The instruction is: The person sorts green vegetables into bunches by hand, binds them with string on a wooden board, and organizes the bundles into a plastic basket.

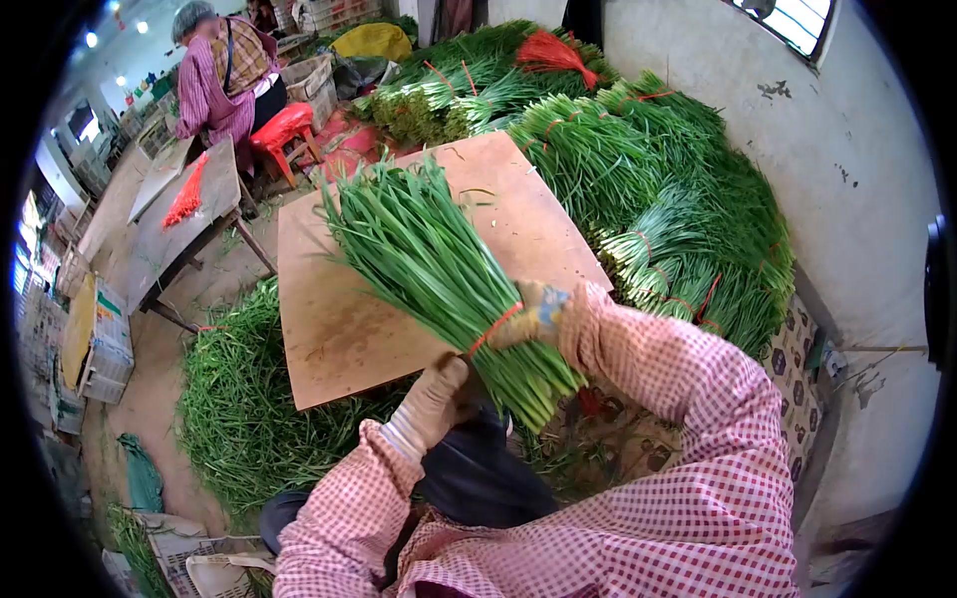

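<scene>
A thick bundle of green garlic chives [424, 254] is held slanting above the front of a wooden board, its leafy ends away from me and its cut stems towards me. A red tie [493, 327] runs across the stems. My right hand [533, 314], in a dusty work glove with a blue patch, is closed around the bundle from the right, just beside the tie. My gloved left hand [436, 394] is closed at the lower left side of the bundle, its fingertips pinching the end of the tie. The left fingers are partly hidden.
The wooden board [334, 324] lies in front of me. Tied chive bundles [638, 169] are heaped by the wall, with red ties [553, 55] on top. Loose greens [244, 409] lie left. Another person [224, 80] sits near a low table [189, 234] and a red stool [284, 128].
</scene>
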{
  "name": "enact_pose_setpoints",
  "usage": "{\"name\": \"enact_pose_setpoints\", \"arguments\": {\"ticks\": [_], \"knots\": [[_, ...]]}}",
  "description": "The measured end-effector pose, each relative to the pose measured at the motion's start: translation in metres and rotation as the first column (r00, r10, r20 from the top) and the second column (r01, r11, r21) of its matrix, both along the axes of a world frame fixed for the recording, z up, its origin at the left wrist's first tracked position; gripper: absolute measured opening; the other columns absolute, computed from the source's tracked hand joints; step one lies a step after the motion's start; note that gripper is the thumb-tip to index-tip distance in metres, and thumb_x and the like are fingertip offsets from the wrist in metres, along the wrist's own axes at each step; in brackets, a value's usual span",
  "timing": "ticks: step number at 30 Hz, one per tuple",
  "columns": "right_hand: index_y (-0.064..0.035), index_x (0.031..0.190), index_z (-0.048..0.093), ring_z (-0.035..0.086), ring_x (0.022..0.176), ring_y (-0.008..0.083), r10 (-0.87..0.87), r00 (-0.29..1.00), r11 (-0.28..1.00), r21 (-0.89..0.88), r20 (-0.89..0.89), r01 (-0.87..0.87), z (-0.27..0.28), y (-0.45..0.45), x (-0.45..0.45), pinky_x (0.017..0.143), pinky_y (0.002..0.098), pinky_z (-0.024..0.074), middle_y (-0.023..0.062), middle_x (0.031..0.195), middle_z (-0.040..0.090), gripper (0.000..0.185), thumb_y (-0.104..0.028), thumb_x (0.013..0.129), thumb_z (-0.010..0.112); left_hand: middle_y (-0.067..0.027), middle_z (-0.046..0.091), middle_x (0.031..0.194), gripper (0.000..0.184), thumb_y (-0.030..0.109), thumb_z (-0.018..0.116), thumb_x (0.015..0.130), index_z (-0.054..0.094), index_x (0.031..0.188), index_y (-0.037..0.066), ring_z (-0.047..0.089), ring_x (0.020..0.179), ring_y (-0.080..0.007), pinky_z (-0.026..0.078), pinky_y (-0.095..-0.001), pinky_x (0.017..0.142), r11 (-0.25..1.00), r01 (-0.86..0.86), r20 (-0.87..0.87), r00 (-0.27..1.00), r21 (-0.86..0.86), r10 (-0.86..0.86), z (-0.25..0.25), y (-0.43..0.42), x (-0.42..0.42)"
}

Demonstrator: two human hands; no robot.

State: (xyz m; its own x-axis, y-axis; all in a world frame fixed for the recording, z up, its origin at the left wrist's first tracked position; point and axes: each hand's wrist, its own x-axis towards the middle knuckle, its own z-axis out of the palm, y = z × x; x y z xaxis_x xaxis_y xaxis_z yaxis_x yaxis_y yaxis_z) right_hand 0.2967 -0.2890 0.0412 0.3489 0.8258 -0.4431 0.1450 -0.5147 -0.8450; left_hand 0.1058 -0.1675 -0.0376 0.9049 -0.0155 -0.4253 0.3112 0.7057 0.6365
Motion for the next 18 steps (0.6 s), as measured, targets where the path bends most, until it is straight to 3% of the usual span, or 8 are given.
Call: {"name": "enact_pose_setpoints", "arguments": {"ticks": [1,3,5,7,9,11,12,18], "knots": [[-0.0008,0.118,0.055,0.062,0.103,0.0213,-0.029,1.0,0.999,0.026,0.012,0.029,-0.003,-0.007,-0.008,0.092,0.0341,0.0477,0.012,0.112,0.065,0.072,-0.03,0.059,0.085,-0.0069,0.048,0.132,0.088,0.055,0.075,0.07,0.038,0.137,0.011,0.042,0.124,-0.0239,0.038,-0.0435,0.101,1.0,0.003,0.002,1.0,0.016,-0.003,0.0,0.0,0.003],[-0.0017,0.121,0.056,0.061,0.105,0.0213,-0.078,0.984,0.995,0.067,0.16,0.068,-0.012,-0.016,-0.029,0.091,0.0351,0.0487,0.0133,0.109,0.066,0.075,-0.033,0.06,0.085,-0.0054,0.049,0.131,0.082,0.055,0.073,0.073,0.041,0.135,0.012,0.044,0.123,-0.0239,0.038,-0.0449,0.102,0.937,-0.335,0.297,0.889,-0.098,0.349,0.022,-0.003,0.02],[0.0002,0.129,0.042,0.06,0.105,0.0209,-0.106,0.969,0.946,0.323,0.221,0.03,-0.027,-0.019,-0.033,0.094,0.032,0.0465,0.0154,0.113,0.063,0.091,-0.028,0.055,0.087,-0.0044,0.053,0.126,0.07,0.046,0.076,0.075,0.048,0.129,0.009,0.05,0.115,-0.0218,0.043,-0.0403,0.099,0.889,-0.455,0.371,0.837,0.061,0.402,0.041,0.004,0.021],[-0.0003,0.13,0.041,0.059,0.107,0.0206,-0.116,0.931,0.967,0.255,0.345,0.026,0.008,-0.007,-0.036,0.094,0.0312,0.0462,0.016,0.113,0.063,0.094,-0.027,0.052,0.088,-0.0041,0.058,0.115,0.061,0.036,0.079,0.074,0.054,0.121,0.007,0.054,0.108,-0.0199,0.045,-0.0382,0.094,0.811,-0.525,0.525,0.781,0.26,0.338,0.061,0.02,0.031],[-0.0002,0.131,0.043,0.055,0.113,0.0235,-0.114,0.969,0.823,0.567,0.22,-0.032,0.028,0.011,-0.035,0.096,0.0357,0.0447,0.0162,0.123,0.056,0.07,-0.026,0.075,0.077,-0.0036,0.061,0.107,0.055,0.029,0.081,0.072,0.058,0.116,0.004,0.057,0.101,-0.0188,0.048,-0.0366,0.087,0.528,-0.666,0.652,0.716,0.527,0.252,0.083,0.036,0.046],[-0.0004,0.13,0.044,0.055,0.112,0.0238,-0.138,0.963,0.838,0.546,0.233,-0.012,0.023,0.048,-0.026,0.095,0.0357,0.0451,0.0163,0.122,0.057,0.07,-0.026,0.074,0.077,-0.0041,0.062,0.106,0.045,0.028,0.076,0.077,0.06,0.11,0.002,0.059,0.096,-0.0194,0.05,-0.0373,0.08,0.423,-0.728,0.73,0.655,0.54,0.195,0.099,0.037,0.055],[-0.0007,0.128,0.045,0.056,0.111,0.024,-0.163,0.95,0.861,0.509,0.266,0.005,0.017,0.059,-0.022,0.094,0.0357,0.0455,0.0164,0.121,0.057,0.069,-0.027,0.073,0.077,-0.0046,0.061,0.108,0.05,0.029,0.077,0.077,0.058,0.114,0.003,0.059,0.098,-0.0187,0.05,-0.0337,0.08,0.282,-0.738,0.735,0.664,0.613,0.14,0.1,0.044,0.06],[-0.0021,0.12,0.052,0.059,0.106,0.0257,-0.229,0.873,0.927,0.371,0.431,0.06,-0.027,0.071,-0.009,0.09,0.0356,0.0477,0.017,0.113,0.06,0.063,-0.028,0.068,0.078,-0.008,0.06,0.114,0.041,0.025,0.066,0.087,0.055,0.12,0.002,0.058,0.099,-0.0185,0.051,-0.0308,0.084,-0.091,-0.691,0.676,0.721,0.717,-0.154,-0.007,0.142,0.053]]}}
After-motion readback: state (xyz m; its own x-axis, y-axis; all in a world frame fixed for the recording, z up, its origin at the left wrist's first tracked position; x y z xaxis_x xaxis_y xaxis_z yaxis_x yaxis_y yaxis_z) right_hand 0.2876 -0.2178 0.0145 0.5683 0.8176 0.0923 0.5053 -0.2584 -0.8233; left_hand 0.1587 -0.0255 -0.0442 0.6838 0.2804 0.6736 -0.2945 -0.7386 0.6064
